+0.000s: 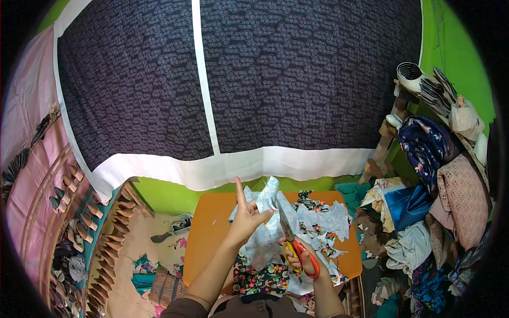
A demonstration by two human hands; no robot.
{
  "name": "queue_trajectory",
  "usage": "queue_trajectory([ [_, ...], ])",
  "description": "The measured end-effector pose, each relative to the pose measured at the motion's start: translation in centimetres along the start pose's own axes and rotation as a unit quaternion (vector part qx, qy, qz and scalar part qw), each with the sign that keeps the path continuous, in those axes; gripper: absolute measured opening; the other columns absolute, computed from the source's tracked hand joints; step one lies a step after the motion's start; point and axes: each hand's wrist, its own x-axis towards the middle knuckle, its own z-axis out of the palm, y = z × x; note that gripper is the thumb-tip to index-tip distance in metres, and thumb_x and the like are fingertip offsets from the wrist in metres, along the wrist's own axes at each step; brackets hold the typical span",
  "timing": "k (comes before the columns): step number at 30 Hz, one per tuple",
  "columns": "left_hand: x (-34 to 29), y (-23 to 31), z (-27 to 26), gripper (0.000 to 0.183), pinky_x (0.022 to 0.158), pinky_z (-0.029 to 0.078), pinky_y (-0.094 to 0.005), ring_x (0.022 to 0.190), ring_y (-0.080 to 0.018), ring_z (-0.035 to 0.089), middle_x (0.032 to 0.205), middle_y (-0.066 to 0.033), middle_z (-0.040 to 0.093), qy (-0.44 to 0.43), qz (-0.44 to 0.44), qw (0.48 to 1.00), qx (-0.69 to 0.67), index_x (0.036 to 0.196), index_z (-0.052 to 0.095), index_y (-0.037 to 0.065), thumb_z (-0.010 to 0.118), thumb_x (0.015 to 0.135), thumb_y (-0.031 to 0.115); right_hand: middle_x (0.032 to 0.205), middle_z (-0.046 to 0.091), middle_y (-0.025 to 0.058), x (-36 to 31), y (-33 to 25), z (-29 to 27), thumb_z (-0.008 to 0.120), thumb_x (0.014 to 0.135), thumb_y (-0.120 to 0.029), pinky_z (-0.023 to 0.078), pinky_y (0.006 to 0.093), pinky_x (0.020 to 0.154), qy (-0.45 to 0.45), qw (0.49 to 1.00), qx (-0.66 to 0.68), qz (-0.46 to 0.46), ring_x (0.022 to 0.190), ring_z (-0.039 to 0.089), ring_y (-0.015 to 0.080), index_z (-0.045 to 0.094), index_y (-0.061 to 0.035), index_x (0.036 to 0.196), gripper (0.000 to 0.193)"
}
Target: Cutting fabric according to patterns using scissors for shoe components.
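Note:
My left hand point(245, 221) pinches a piece of pale white-blue fabric point(269, 192) between thumb and fingers, its index finger pointing up. Scissors with red and yellow handles point(313, 263) are in my right hand point(303, 255). Their metal blades point(286, 225) point up and to the left, beside the held fabric; whether they touch it I cannot tell. Below both hands, pale fabric scraps point(327, 218) and dark floral fabric point(260, 276) are spread over an orange table point(208, 225).
A dark patterned curtain point(297, 79) with white borders hangs behind the table. Wooden shoe forms point(108, 259) line a rack on the left. Heaped fabrics point(458, 199) fill the right side. More scraps point(142, 267) and a brown patterned piece point(165, 289) lie on the floor at left.

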Motion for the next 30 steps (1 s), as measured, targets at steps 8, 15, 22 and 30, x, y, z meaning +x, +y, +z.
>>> queue_trajectory([
  [8,-0.2,-0.1,0.3,0.103,0.056,0.043,-0.0222,0.067,-0.0102,0.052,0.088,-0.0132,0.055,-0.018,-0.010,1.000,-0.008,0.125,-0.030,0.018,0.055,0.072,-0.007,0.072,0.035,-0.0027,0.0,0.0,-0.1,0.050,0.057,-0.072,0.023,0.0139,0.043,-0.005,1.000,0.018,0.000,0.053,0.031,0.0011,0.038,-0.0028,0.115,0.091],
  [15,-0.3,-0.2,0.4,0.102,0.066,0.046,-0.0261,0.081,-0.0141,0.052,0.101,-0.0177,0.050,0.001,-0.074,0.994,-0.085,0.126,-0.027,0.018,0.055,0.072,-0.007,0.073,0.035,-0.0021,-0.5,0.2,-0.2,0.044,0.063,-0.070,0.025,0.0151,0.044,0.018,0.998,0.047,-0.024,0.054,0.030,0.0029,0.038,-0.0027,0.115,0.085],
  [22,0.1,-7.7,-4.7,0.038,0.072,0.049,-0.0295,0.084,-0.0224,0.054,0.096,-0.0143,0.048,0.155,-0.325,0.820,-0.445,0.106,0.038,-0.003,0.055,0.072,-0.004,0.069,0.040,0.0020,1.1,1.5,-2.2,0.035,0.081,-0.054,0.025,0.0207,0.044,0.124,0.950,0.286,0.038,0.053,0.033,0.0092,0.040,-0.0079,0.107,0.053],
  [30,-1.6,-10.1,-3.4,0.018,0.066,0.049,-0.0261,0.073,-0.0213,0.055,0.084,-0.0110,0.050,0.154,-0.313,0.821,-0.452,0.084,0.044,-0.003,0.057,0.071,-0.003,0.070,0.044,0.0064,2.7,8.1,-2.3,0.048,0.077,-0.047,0.039,0.0360,0.057,0.229,0.901,0.346,0.124,0.069,0.052,0.0256,0.040,-0.0074,0.093,0.044],
])
